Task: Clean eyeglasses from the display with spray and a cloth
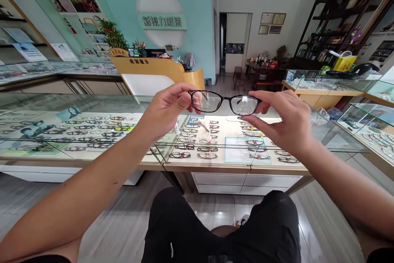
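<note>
A pair of black-framed glasses (226,98) is held up in the air between my two hands, above the glass display case (212,168). My left hand (170,111) pinches the frame's left end between thumb and fingers. At the right end, my right hand (285,117) grips the frame, its thumb low and its index finger along the top. The lenses are clear, and the temples extend away behind them. Below the glasses, a beige cloth (204,131) lies among rows of spectacles (207,156) at the case.
A wooden reception counter (154,68) with a plant (113,35) stands beyond the case. More glass cases (326,86) are at the right, near a yellow bag (344,62). My knees (168,209) are just below the case's front edge.
</note>
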Action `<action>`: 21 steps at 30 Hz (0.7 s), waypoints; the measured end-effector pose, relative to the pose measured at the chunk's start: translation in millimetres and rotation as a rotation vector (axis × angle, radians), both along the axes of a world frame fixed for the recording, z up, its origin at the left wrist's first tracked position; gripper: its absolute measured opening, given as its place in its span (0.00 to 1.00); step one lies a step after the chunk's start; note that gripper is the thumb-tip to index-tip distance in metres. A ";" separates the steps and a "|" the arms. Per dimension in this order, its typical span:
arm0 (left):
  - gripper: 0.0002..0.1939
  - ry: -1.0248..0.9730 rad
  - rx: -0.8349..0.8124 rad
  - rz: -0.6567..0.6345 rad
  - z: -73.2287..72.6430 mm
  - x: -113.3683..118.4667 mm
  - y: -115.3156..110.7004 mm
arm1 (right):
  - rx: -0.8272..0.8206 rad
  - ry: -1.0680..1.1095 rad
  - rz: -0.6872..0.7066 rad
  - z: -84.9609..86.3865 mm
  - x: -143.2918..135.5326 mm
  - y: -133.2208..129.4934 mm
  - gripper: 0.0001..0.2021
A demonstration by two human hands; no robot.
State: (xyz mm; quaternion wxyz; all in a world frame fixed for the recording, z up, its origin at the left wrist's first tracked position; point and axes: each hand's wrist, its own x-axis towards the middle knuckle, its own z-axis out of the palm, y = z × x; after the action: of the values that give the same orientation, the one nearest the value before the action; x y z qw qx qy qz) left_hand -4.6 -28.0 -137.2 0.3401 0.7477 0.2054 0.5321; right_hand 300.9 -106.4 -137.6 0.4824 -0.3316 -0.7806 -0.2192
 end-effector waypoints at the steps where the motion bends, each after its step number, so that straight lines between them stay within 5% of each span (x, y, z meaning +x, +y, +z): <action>1: 0.22 0.010 0.038 0.001 9.9 -0.7 1.1 | 0.032 -0.024 -0.013 9.4 1.4 0.6 0.19; 10: 0.26 0.072 0.450 -0.010 103.5 -1.7 1.8 | 0.308 -0.098 -0.129 90.0 15.8 -3.9 0.26; 18: 0.28 -0.170 0.530 -0.004 131.2 23.6 14.1 | 0.454 0.083 0.073 111.9 0.5 17.2 0.23; 21: 0.22 -0.237 0.665 0.130 130.8 28.3 3.4 | 0.570 0.041 0.051 116.5 -1.3 16.1 0.23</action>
State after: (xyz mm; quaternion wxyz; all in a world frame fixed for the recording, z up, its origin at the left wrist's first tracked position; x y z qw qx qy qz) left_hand 23.7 -24.6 -6.4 0.0651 0.7360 0.0272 0.6733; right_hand 299.6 -90.3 -21.1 0.5771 -0.1671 -0.6857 -0.4109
